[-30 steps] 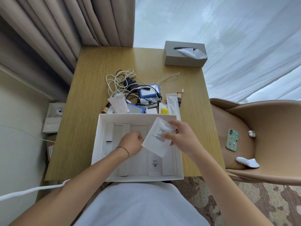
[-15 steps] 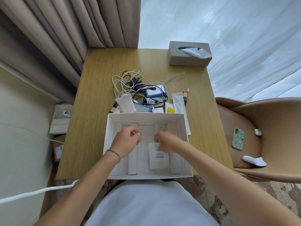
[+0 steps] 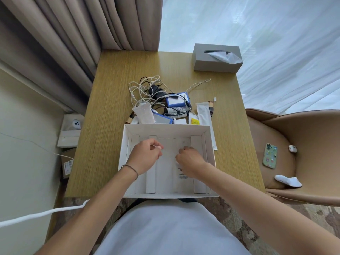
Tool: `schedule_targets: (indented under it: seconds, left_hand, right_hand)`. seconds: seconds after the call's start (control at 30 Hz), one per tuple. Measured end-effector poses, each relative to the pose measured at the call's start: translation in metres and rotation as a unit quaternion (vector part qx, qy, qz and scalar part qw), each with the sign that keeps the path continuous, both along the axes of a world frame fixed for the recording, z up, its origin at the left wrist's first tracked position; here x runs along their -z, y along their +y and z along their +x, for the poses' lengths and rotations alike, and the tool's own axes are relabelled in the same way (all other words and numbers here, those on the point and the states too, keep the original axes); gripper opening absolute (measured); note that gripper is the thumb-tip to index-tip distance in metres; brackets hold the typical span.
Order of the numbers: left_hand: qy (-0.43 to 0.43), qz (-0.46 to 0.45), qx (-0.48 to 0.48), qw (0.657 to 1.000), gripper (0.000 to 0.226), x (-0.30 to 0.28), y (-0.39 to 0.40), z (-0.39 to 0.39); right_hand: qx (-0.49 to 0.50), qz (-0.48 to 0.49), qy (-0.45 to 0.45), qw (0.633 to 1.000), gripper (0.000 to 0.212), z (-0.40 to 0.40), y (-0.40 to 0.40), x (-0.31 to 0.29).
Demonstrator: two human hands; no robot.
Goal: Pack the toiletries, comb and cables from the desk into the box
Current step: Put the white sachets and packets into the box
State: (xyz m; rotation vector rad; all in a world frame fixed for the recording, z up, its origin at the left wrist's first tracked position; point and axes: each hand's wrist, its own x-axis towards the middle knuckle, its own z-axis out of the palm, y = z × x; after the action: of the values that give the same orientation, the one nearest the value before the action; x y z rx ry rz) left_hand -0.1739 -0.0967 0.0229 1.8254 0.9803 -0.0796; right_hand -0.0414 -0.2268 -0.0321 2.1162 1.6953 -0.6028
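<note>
Now my right hand [image 3: 190, 161] presses sachet [image 3: 181, 176] flat on box [image 3: 207, 144] floor; left hand [image 3: 145, 156] pinches small white stick; lay both snug against divider.

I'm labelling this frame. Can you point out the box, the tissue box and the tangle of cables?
box [image 3: 166, 128]: head view, far wall's rim.
tissue box [image 3: 207, 65]: head view, grey front face.
cables [image 3: 141, 89]: head view, white loops in the tangle.

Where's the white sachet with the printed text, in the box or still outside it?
In the box. The white sachet lies flat on the box floor, partly under the right hand.
</note>
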Motion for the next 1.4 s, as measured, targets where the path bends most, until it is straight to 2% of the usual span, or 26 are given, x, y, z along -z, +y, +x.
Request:
schedule_targets:
  seconds: [0.1,0.17,0.27,0.33,0.43,0.6,0.8,0.87,0.97,1.07,1.2,1.4]
  left_hand:
    - [-0.013,0.02,0.019,1.0,0.017,-0.006,-0.001,0.008]
    - [-0.022,0.038,0.033,0.999,0.016,-0.01,-0.001,0.015]
    - [-0.033,0.067,0.042,0.996,0.015,-0.017,-0.002,0.028]
    - [-0.04,0.075,0.042,0.996,0.015,-0.023,-0.002,0.041]
    - [-0.046,0.083,0.06,0.994,0.014,-0.032,-0.004,0.063]
    - [-0.04,0.106,0.086,0.99,0.013,-0.041,0.002,0.092]
    - [-0.026,0.125,0.084,0.988,0.016,-0.041,0.009,0.105]
    - [-0.017,0.128,0.086,0.988,0.016,-0.039,0.012,0.107]
    - [-0.008,0.134,0.088,0.987,0.016,-0.036,0.014,0.109]
    - [-0.002,0.137,0.086,0.987,0.017,-0.032,0.015,0.114]
    - [0.009,0.132,0.095,0.987,0.016,-0.029,0.017,0.129]
    - [0.047,0.14,0.101,0.984,0.018,-0.019,0.037,0.149]
  right_hand:
    - [0.044,0.054,0.035,0.997,0.017,0.0,-0.001,-0.013]
    - [0.097,0.147,0.072,0.982,0.016,0.004,0.0,-0.03]
    - [0.188,0.29,0.107,0.932,0.016,0.016,0.001,-0.061]
    - [0.27,0.346,0.129,0.889,0.016,0.034,0.004,-0.079]
    - [0.396,0.367,0.192,0.819,0.013,0.073,0.006,-0.089]
    - [0.53,0.309,0.252,0.748,0.015,0.135,-0.002,-0.059]
    - [0.605,0.221,0.19,0.741,0.014,0.165,-0.014,0.002]
    - [0.61,0.197,0.176,0.747,0.016,0.166,-0.015,0.014]
    - [0.611,0.17,0.172,0.754,0.031,0.163,-0.012,0.026]
    - [0.608,0.144,0.173,0.761,0.029,0.159,-0.01,0.034]
    - [0.606,0.17,0.207,0.749,0.018,0.161,-0.011,0.035]
    - [0.591,0.287,0.299,0.692,0.015,0.168,-0.013,0.009]
